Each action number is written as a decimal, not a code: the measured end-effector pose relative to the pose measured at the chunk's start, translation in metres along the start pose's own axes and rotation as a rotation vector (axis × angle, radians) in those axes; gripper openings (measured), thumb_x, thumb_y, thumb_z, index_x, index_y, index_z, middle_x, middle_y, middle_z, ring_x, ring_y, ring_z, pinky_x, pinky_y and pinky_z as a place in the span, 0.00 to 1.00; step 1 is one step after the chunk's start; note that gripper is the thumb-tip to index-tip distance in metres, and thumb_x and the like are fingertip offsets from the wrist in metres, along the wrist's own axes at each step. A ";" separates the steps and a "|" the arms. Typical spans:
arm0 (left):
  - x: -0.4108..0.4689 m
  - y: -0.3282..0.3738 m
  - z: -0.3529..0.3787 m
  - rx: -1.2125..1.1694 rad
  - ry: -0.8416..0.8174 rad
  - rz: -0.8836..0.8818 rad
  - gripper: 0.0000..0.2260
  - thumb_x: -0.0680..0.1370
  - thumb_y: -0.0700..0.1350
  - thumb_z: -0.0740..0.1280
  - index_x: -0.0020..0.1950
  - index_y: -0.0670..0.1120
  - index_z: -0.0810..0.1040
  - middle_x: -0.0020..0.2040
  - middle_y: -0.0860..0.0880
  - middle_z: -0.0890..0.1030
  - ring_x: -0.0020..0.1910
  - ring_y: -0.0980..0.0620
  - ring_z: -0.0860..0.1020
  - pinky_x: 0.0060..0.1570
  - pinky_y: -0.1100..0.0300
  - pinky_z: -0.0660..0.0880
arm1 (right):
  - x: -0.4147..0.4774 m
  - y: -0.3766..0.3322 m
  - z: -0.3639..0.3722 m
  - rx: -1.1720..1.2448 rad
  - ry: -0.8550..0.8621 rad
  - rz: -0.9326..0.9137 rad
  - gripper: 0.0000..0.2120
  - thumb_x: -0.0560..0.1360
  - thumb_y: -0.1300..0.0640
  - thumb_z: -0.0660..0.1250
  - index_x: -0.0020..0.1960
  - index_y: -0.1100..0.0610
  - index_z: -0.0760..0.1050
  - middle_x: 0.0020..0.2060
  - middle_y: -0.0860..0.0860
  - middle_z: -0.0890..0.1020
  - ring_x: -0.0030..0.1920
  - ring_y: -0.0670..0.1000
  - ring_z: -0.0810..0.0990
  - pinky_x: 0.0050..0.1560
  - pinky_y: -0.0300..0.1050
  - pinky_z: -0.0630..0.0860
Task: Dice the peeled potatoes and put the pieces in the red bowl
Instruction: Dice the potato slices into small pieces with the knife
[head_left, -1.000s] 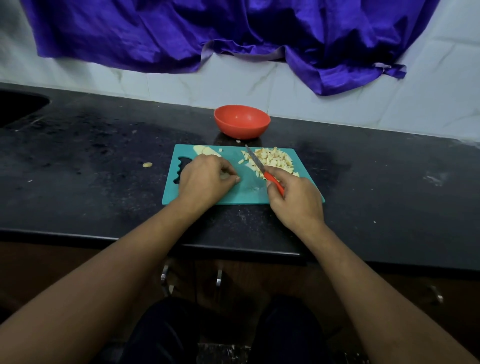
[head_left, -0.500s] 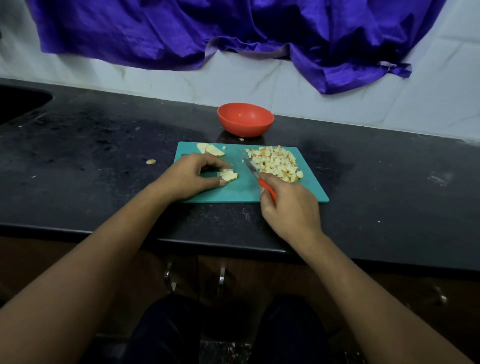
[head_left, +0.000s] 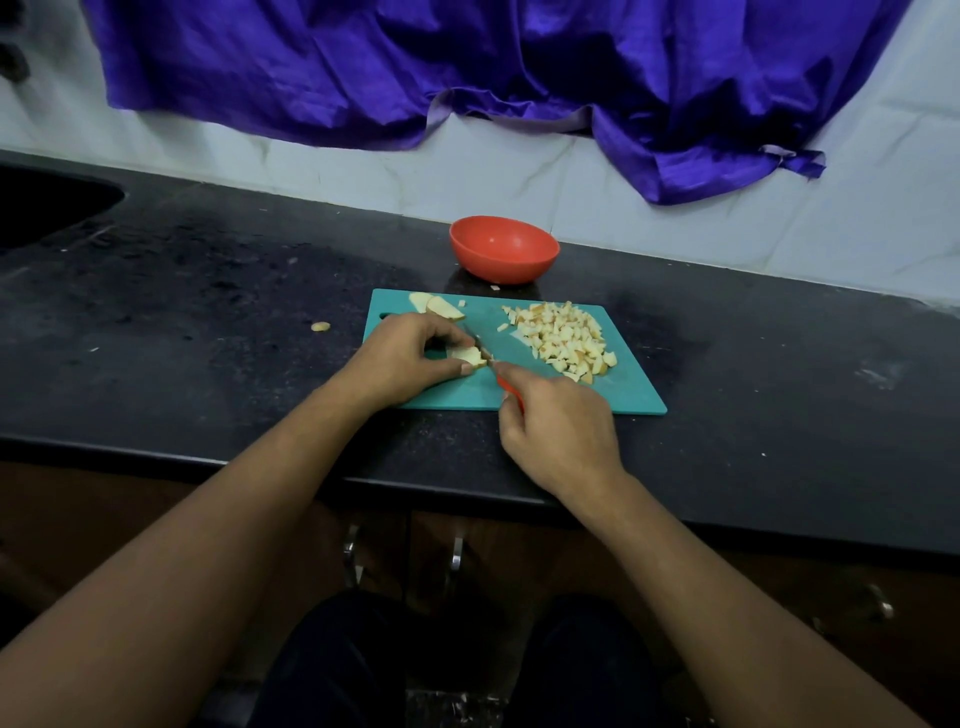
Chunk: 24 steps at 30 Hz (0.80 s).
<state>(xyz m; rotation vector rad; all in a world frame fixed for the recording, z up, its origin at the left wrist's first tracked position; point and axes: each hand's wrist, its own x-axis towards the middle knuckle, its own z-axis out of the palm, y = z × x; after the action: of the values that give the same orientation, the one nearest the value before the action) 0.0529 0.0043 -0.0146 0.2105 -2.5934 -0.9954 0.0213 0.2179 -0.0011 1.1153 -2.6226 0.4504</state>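
Left grip pinches slice on board; right grip closed round knife. Blade crosses slice's right end; slice lies leftward of right grip.

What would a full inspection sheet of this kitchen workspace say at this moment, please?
Surface: black counter; teal cutting board lies on it.
Job's things: diced pile on board's right; uncut slices at its far left corner; red bowl behind board, no pieces seen inside.
Clutter: stray potato bit on counter left of board.
Hands: left hand pinches a potato piece; right hand grips red-handled knife, blade against that piece.
Cables: nothing seen.
Surroundings: purple cloth over white wall; sink far left.
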 end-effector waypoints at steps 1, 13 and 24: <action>0.000 -0.001 0.000 -0.001 0.003 -0.006 0.14 0.74 0.50 0.79 0.58 0.52 0.86 0.57 0.59 0.84 0.57 0.63 0.80 0.65 0.61 0.75 | 0.001 0.000 0.000 0.001 -0.001 -0.001 0.21 0.83 0.48 0.58 0.75 0.45 0.71 0.35 0.45 0.78 0.34 0.45 0.75 0.40 0.49 0.79; -0.001 -0.003 0.003 0.069 0.099 -0.024 0.17 0.72 0.54 0.79 0.58 0.51 0.86 0.55 0.55 0.86 0.56 0.59 0.81 0.63 0.57 0.77 | -0.001 0.001 -0.001 0.137 0.073 0.098 0.20 0.82 0.50 0.61 0.74 0.45 0.73 0.40 0.45 0.82 0.34 0.44 0.75 0.38 0.45 0.74; -0.002 -0.002 0.003 0.124 0.136 0.024 0.09 0.73 0.54 0.78 0.51 0.53 0.88 0.48 0.58 0.87 0.50 0.59 0.82 0.56 0.53 0.79 | 0.015 -0.022 -0.001 0.011 0.011 0.043 0.21 0.82 0.50 0.59 0.74 0.44 0.72 0.44 0.49 0.83 0.45 0.51 0.80 0.42 0.48 0.73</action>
<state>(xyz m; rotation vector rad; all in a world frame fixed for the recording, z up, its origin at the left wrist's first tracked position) 0.0537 0.0049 -0.0187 0.2676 -2.5283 -0.7846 0.0273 0.1942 0.0089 1.0584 -2.6420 0.4794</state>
